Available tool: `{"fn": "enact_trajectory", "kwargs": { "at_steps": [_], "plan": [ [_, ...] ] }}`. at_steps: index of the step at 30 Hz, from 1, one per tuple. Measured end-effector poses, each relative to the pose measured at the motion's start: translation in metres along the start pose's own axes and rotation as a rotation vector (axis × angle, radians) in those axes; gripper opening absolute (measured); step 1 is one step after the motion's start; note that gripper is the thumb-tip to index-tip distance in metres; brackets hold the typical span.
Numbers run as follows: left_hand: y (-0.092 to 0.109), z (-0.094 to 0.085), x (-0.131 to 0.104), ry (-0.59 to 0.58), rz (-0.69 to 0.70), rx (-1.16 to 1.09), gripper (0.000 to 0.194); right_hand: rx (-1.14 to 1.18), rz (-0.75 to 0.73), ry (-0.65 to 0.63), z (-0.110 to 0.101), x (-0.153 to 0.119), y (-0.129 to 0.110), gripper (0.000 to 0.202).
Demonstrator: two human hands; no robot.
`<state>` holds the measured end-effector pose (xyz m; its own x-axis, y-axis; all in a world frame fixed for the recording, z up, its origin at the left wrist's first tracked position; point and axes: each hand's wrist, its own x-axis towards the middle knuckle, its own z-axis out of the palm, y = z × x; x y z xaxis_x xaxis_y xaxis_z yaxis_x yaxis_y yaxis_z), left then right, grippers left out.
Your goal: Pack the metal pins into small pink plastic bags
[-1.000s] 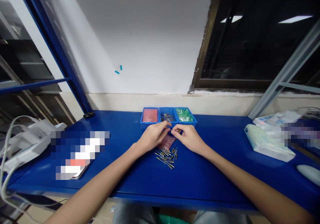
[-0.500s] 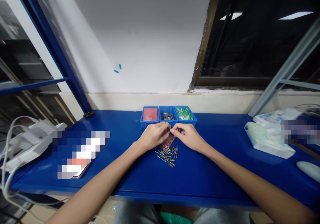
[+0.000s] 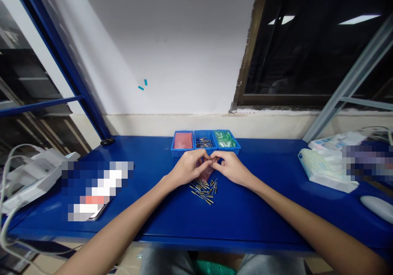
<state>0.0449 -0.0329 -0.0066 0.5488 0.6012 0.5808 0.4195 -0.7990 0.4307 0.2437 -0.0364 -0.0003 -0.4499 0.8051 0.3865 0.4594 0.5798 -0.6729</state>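
Observation:
My left hand (image 3: pixel 189 166) and my right hand (image 3: pixel 229 167) meet fingertip to fingertip over the blue table. Both are closed in a pinch on the upper edge of a small pink plastic bag (image 3: pixel 208 173), whose lower part hangs between them. What the bag holds, if anything, is hidden by my fingers. Just below it lies a loose heap of brass-coloured blind rivets (image 3: pixel 205 193) with thin silver pins.
Behind my hands stand three joined blue bins: one with pink bags (image 3: pixel 183 140), one with more rivets (image 3: pixel 204 143), one with green-and-clear packets (image 3: pixel 225 139). A phone-like flat object (image 3: pixel 100 211) lies left, a tissue pack (image 3: pixel 327 170) and white mouse (image 3: pixel 377 208) right.
My right fingertips have closed in against my left ones at the bag's upper edge. The view has shifted slightly; the rivets on the table look unmoved.

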Motion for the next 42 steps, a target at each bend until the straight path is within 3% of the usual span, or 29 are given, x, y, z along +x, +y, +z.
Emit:
{"fn": "enact_trajectory", "kwargs": {
  "at_steps": [6, 11, 15, 23, 29, 33, 42],
  "plan": [
    [-0.009, -0.002, -0.001, 0.062, 0.051, 0.153, 0.018, 0.029, 0.039, 0.031, 0.000, 0.001, 0.000, 0.009],
    [-0.007, -0.009, -0.001, -0.044, 0.257, 0.546, 0.023, 0.016, 0.051, 0.011, 0.001, 0.001, 0.000, 0.014],
    [-0.001, -0.014, 0.000, -0.046, 0.323, 0.688, 0.024, 0.026, 0.044, 0.004, 0.001, 0.000, -0.003, 0.013],
    [-0.007, -0.010, -0.002, -0.032, 0.279, 0.631, 0.026, 0.071, 0.023, -0.015, -0.001, -0.002, -0.004, 0.011],
    [-0.008, -0.006, -0.002, 0.007, 0.185, 0.395, 0.019, 0.033, -0.004, 0.057, -0.002, 0.000, 0.001, 0.018],
    [-0.007, -0.003, -0.002, -0.007, 0.180, 0.290, 0.016, -0.067, -0.037, 0.044, 0.000, 0.000, 0.004, 0.012],
    [-0.012, -0.004, 0.000, -0.019, 0.238, 0.391, 0.019, -0.054, -0.001, 0.031, 0.000, 0.000, 0.003, 0.008]
  ]
}}
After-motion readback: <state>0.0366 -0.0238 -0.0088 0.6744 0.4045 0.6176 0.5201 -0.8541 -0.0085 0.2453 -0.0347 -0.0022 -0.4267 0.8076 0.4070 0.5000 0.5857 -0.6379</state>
